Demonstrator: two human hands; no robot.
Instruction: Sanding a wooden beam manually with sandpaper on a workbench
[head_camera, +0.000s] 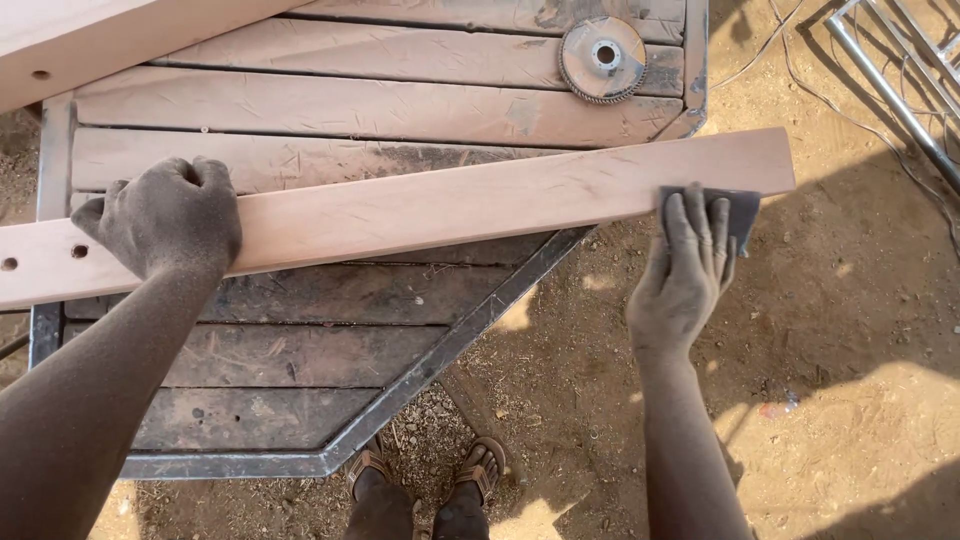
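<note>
A long pale wooden plank lies slanted across a slatted workbench, its right end jutting past the bench edge over the ground. My left hand is closed over the plank near its left end, close to two drilled holes, pressing it down. My right hand presses a dark sheet of sandpaper flat against the plank's near edge at its right end. Both hands and forearms are coated in fine dust.
A round flap sanding disc lies on the bench's far slats. Another pale board crosses the top left corner. Metal tubing and thin wires lie on the sandy ground at the right. My sandalled feet stand below the bench's angled corner.
</note>
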